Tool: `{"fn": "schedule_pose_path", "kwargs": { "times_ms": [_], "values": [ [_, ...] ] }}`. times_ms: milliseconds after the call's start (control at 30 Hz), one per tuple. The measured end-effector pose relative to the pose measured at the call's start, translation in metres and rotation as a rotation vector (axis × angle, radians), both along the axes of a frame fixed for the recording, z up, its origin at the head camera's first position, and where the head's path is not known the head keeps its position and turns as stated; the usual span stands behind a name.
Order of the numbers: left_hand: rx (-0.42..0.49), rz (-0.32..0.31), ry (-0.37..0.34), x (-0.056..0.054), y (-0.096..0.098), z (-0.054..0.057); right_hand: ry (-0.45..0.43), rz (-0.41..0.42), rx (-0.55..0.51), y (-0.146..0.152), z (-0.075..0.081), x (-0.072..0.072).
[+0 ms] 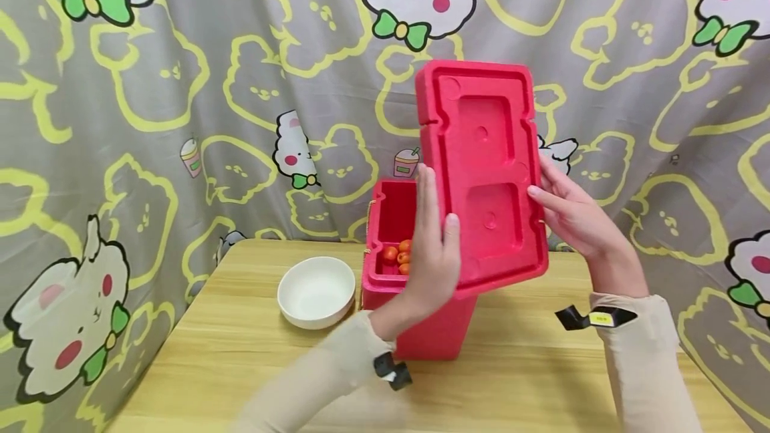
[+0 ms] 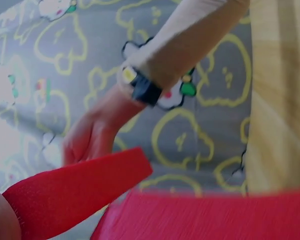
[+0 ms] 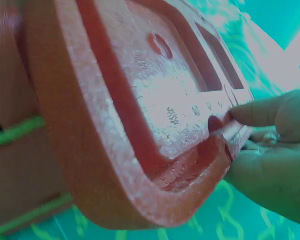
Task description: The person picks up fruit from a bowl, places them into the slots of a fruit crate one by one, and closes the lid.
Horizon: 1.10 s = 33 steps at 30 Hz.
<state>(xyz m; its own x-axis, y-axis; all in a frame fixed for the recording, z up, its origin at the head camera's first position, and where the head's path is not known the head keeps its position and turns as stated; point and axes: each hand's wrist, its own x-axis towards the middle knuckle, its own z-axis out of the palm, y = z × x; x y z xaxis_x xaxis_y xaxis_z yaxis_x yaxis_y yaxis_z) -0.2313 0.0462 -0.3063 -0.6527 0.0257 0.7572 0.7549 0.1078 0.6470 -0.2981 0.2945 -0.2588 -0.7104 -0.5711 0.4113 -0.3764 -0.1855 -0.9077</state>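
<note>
A red foam lid (image 1: pixel 484 176) is held up on its end and tilted, its recessed underside facing the head camera. My right hand (image 1: pixel 571 209) pinches its right edge, the thumb on the recessed face and the fingers behind. My left hand (image 1: pixel 432 252) is at the lid's lower left edge with straight fingers pointing up. Behind and below the lid stands the matching red foam box (image 1: pixel 391 286), uncovered at its left end. Small orange-red tomato-like fruits (image 1: pixel 390 254) lie inside it, partly hidden by my left hand.
A white bowl (image 1: pixel 315 293) sits on the wooden table (image 1: pixel 240 326), left of the box. A thin yellow cord (image 1: pixel 368 219) runs along the box's left side. Behind the table hangs a grey patterned curtain (image 1: pixel 240 132).
</note>
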Motion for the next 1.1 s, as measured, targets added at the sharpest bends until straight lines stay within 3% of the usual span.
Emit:
{"fn": "schedule_pose_path", "kwargs": {
  "times_ms": [267,433,667,900,1100],
  "values": [
    [0.03,-0.001,-0.107,-0.034,-0.07,0.018,-0.049,-0.111,0.009,-0.052,0.011,-0.011],
    [0.117,-0.104,-0.2,-0.057,-0.106,0.027,-0.129,-0.208,-0.044,-0.076,0.014,-0.016],
    [0.198,-0.075,-0.231,-0.081,-0.139,0.031,-0.212,-0.343,-0.151,-0.099,0.014,-0.021],
    [0.262,0.018,-0.133,-0.084,-0.146,0.035,-0.158,-0.419,-0.244,-0.11,0.011,-0.025],
    [0.306,0.052,-0.072,-0.082,-0.146,0.042,-0.08,-0.427,-0.3,-0.108,0.01,-0.025]
  ]
}}
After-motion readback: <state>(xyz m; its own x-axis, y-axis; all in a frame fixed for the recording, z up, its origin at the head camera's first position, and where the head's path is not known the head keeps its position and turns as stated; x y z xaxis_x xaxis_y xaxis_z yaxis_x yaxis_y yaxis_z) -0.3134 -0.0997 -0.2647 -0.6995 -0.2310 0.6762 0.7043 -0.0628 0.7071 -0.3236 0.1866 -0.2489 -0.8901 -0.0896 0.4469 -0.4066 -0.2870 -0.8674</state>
